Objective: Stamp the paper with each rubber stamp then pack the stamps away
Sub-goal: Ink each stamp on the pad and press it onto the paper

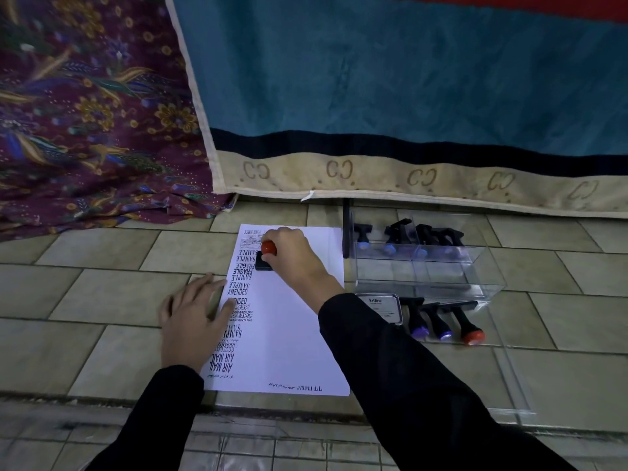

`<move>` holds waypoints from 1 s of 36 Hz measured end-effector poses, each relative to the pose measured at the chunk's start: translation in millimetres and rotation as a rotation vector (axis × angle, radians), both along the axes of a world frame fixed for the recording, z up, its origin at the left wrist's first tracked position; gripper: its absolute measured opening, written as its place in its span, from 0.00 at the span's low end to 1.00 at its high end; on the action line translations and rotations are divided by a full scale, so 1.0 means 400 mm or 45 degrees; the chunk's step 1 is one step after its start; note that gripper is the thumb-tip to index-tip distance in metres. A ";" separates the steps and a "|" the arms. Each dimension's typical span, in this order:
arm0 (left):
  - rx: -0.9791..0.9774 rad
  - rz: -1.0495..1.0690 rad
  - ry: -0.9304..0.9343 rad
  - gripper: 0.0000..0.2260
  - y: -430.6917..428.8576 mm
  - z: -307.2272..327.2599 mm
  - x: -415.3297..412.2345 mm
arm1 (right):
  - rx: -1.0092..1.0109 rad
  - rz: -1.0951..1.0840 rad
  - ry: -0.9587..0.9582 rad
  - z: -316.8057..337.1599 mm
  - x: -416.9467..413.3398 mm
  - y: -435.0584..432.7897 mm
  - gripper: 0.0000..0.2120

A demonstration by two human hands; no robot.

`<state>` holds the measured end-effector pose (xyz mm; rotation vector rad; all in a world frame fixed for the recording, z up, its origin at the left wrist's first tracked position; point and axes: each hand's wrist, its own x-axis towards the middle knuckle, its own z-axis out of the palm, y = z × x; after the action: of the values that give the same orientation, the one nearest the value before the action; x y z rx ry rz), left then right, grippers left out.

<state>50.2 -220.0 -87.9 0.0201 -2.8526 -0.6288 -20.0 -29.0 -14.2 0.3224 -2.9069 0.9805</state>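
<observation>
Nearest on the tiled floor (102, 300), at nine o'clock of the paper (292, 334), the left hand (193, 317) lies flat with fingers spread, pressing the paper's left edge. At three o'clock, an ink pad tin (382, 307) and three loose stamps (438, 322) lie beside the paper. Farther, toward eleven o'clock on the paper, the right hand (294, 258) grips a red-knobbed stamp (264, 263) standing on it. At two o'clock, a clear box (424, 277) holds more stamps (362, 236).
</observation>
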 end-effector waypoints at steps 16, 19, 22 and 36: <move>-0.001 -0.005 -0.015 0.20 0.002 0.007 0.002 | -0.451 -0.432 0.199 0.091 0.003 0.122 0.10; -0.003 -0.006 0.008 0.20 0.001 0.007 0.003 | -0.631 -0.517 0.248 0.149 0.048 0.201 0.11; 0.002 -0.011 0.000 0.20 0.003 0.009 0.005 | -0.730 -0.504 0.294 0.181 0.115 0.271 0.11; 0.014 -0.013 -0.012 0.25 0.004 0.010 0.004 | -0.269 -0.224 0.033 0.033 0.378 0.360 0.11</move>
<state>51.7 -218.6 -83.9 0.0097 -2.8600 -0.6479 131.0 114.9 -0.9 0.0654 -2.7184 1.2267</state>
